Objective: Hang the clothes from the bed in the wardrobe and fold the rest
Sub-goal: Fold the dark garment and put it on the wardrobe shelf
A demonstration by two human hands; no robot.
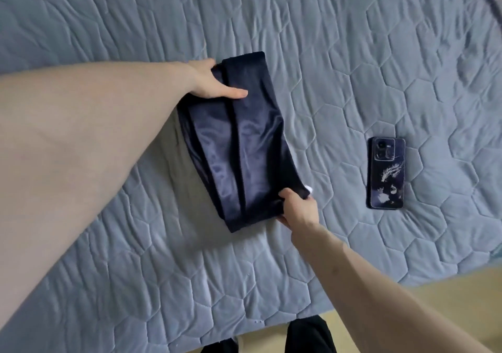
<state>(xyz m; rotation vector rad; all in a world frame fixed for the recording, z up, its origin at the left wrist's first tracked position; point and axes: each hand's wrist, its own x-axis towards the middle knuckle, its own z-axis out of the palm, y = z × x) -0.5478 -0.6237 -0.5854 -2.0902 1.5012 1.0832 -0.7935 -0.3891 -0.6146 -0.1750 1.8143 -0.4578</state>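
Quilted bed [353, 53]: dark garment [239, 140] folded narrow; left hand [214, 80] grips far end, right hand [296, 208] pinches near end, keeping fold taut; phone [387, 173] right of garment.

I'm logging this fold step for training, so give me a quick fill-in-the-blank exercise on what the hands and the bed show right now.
1. The dark satin garment lies folded on the quilted ____.
2. The left hand holds the garment's ____ end.
3. The right hand grips the garment's ____ end.
4. The phone lies with its ____ facing up.

Missing words: bed; far; near; back
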